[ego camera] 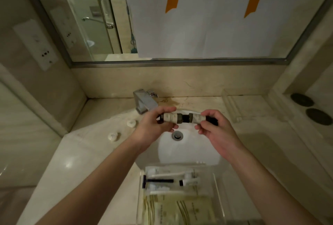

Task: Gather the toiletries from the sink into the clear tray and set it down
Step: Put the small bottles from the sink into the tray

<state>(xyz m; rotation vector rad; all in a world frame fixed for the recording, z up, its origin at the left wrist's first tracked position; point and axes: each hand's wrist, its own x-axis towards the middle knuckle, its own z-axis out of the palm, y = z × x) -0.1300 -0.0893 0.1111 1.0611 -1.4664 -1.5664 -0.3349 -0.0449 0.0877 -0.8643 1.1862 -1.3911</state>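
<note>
Bottles [173, 117] pinched by both hands [155, 125].

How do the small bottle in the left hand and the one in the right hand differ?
The left bottle shows most of its pale label, while the right bottle is largely covered by fingers. The left bottle's dark cap points right, and the right bottle's points left, so the caps meet. The left hand grips its bottle's outer end, as does the right hand. Both bottles lie level above the sink.
</note>
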